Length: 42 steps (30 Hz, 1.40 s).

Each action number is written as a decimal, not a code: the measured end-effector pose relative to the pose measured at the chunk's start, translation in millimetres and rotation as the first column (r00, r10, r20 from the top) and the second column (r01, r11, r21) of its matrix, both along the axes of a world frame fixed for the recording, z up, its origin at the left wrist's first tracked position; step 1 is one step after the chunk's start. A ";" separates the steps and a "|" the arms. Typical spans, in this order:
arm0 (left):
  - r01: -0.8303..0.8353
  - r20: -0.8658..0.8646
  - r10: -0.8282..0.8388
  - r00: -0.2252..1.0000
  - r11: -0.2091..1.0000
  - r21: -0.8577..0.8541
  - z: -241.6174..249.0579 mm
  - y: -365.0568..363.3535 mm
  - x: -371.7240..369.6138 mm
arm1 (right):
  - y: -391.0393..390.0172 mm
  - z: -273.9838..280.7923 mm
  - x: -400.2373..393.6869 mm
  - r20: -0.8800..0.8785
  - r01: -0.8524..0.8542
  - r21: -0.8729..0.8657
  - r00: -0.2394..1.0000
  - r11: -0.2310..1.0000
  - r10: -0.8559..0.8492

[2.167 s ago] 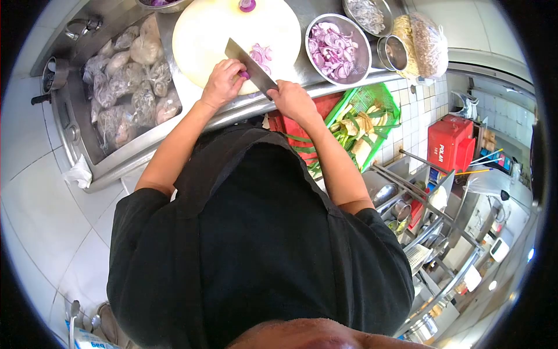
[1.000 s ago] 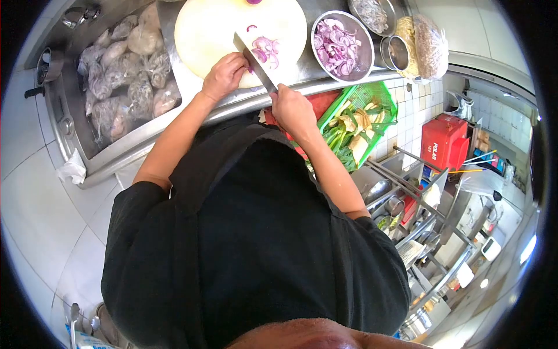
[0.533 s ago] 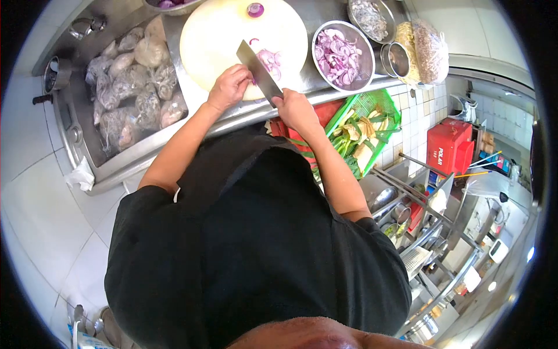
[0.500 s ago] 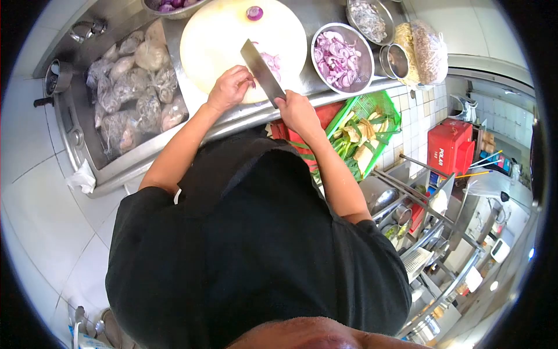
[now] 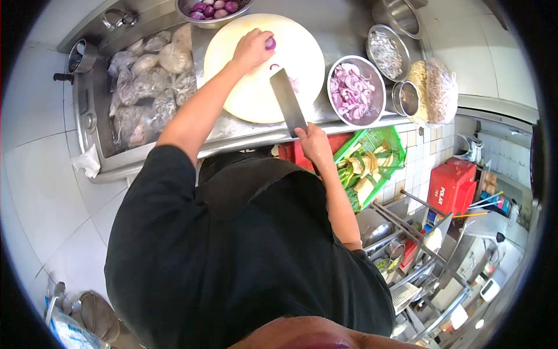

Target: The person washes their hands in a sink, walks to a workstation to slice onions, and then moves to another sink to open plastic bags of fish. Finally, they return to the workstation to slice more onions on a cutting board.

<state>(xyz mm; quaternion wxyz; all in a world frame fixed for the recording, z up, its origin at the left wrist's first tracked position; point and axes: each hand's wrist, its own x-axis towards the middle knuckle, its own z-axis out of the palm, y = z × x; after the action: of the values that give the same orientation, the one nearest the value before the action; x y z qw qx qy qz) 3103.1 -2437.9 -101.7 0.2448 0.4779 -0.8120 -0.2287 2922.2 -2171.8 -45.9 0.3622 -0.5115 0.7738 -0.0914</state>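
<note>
My left hand (image 5: 254, 50) reaches over the far part of the round cutting board (image 5: 238, 96), its fingers closed on a purple onion piece (image 5: 269, 43). In my right hand (image 5: 314, 141) is the handle of a cleaver (image 5: 287, 100); the broad blade lies over the near right part of the board. A few onion slices (image 5: 294, 85) show beside the blade, partly hidden by it. To the right of the board, a colander (image 5: 380, 104) holds many sliced purple onions (image 5: 351, 91). Whole peeled onions (image 5: 219, 5) sit in a bowl (image 5: 214, 23) at the top.
At left a sink (image 5: 104, 143) holds bagged food (image 5: 152, 84). A bowl of pale pieces (image 5: 385, 55), a small metal pot (image 5: 406, 98) and a filled bag (image 5: 440, 92) stand at right. Below the counter edge is a green basket (image 5: 399, 145) of vegetables.
My left hand has moved from beside the blade to the far part of the board and taken hold of the onion piece there. The view has shifted; the cleaver remains in my right hand.
</note>
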 end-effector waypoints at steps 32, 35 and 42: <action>0.105 -0.291 -0.119 0.949 0.992 -0.063 -22.2 146.5 68.4 | -1.5 11.6 71.8 -0.216 -0.226 -0.065 0.954 0.972 0.207; 0.117 -0.286 -0.134 0.949 0.990 -0.078 -15.2 146.9 64.4 | -21.8 6.8 71.9 -0.226 -0.202 -0.040 0.956 0.979 0.188; 0.230 -0.137 -0.238 0.962 0.971 -0.071 -6.0 142.1 54.1 | -17.8 14.5 30.6 -0.136 -0.077 -0.036 0.988 0.996 0.071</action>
<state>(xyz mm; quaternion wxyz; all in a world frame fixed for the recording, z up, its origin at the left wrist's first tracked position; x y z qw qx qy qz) 3157.2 -2295.9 -107.7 0.2870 0.3540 -0.8489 -0.2678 2952.8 -2189.6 -31.4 0.3017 -0.5523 0.7749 -0.0592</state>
